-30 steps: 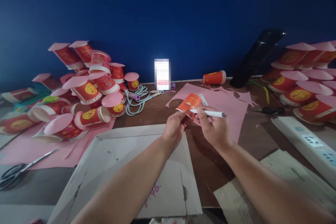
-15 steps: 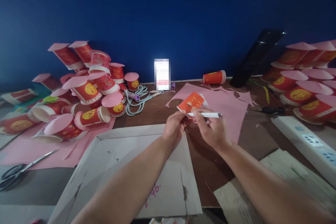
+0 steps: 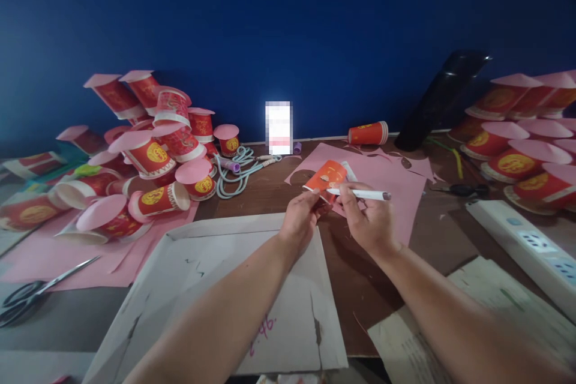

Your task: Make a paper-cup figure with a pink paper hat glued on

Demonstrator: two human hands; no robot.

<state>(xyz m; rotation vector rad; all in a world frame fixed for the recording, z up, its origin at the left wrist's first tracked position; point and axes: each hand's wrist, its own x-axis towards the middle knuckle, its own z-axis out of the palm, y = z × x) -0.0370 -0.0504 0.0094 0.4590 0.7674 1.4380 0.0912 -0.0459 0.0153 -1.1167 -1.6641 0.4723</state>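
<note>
My left hand (image 3: 302, 216) is closed on an orange-red paper cup (image 3: 327, 174) with a pale rim, pinching it near its lower edge. In my right hand (image 3: 369, 219) is a white marker pen (image 3: 366, 194), gripped between thumb and fingers. Its tip end points left, at or very close to the cup's side; I cannot tell whether it touches. Below and behind the cup lies a cut pink paper sheet (image 3: 382, 174) with curved gaps along its edge. My fingers hide the cup's lower part.
Red cups with pink paper tops (image 3: 153, 153) are heaped at left; more cups (image 3: 517, 159) stand at right. Scissors (image 3: 31, 300) lie at far left. A cardboard tray (image 3: 180, 288) sits under my left forearm. A power strip (image 3: 517, 240), black bottle (image 3: 438, 102) and cable (image 3: 234, 180) are nearby.
My right hand and the marker pen have moved slightly right. The cup in my left hand has turned a little, so its printed side shows differently.
</note>
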